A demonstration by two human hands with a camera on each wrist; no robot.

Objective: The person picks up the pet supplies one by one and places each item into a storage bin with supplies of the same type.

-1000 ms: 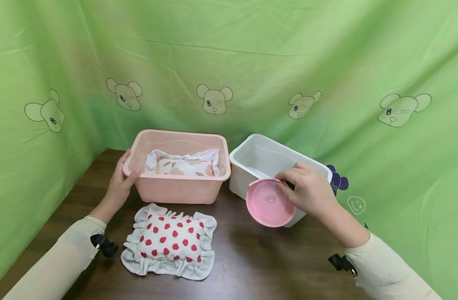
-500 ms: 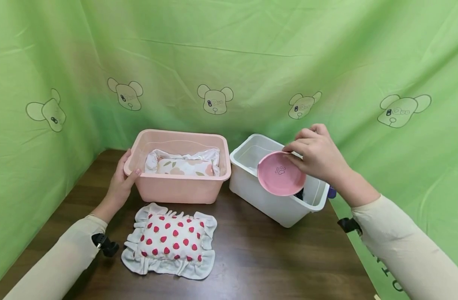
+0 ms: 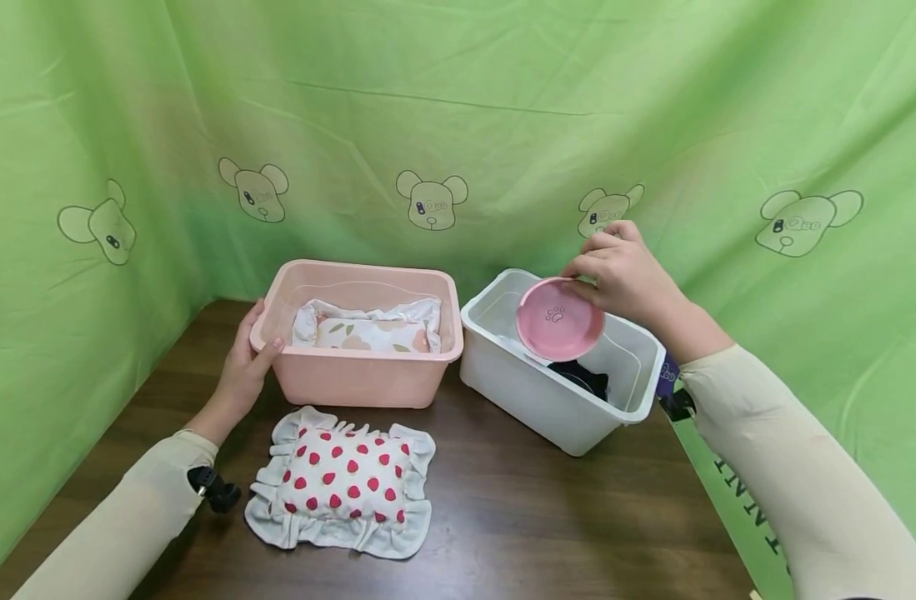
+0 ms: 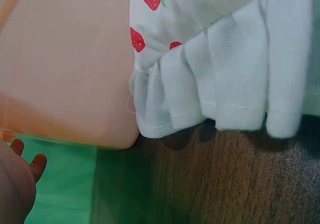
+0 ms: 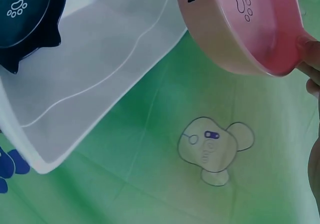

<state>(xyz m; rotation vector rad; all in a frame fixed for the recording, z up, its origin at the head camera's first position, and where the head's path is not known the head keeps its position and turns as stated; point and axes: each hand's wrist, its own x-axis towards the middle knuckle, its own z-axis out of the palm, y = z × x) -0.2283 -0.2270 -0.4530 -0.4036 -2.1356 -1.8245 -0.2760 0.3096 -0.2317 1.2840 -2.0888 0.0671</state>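
Observation:
My right hand (image 3: 628, 277) pinches the rim of a pink pet bowl (image 3: 559, 327) with a paw print inside. The bowl is tilted over a white plastic bin (image 3: 521, 392). Inside that bin lies a black pet bowl (image 5: 26, 16), showing pointed ears and a paw print in the right wrist view. At the left, my left hand (image 3: 246, 360) grips the front left corner of a pink plastic bin (image 3: 352, 380), its thumb over the rim. A floral pillow (image 3: 371, 333) with a white edge lies in the pink bin.
A ruffled strawberry-print pillow (image 3: 345, 477) lies on the dark wooden table (image 3: 533, 517) in front of the pink bin. Green curtain (image 3: 503, 100) with bear drawings encloses the back and sides. Both bins stand close together along the back.
My right hand has lifted the pink pet bowl up and back, from the white bin's front side to over its opening. The left hand holds its place on the pink bin.

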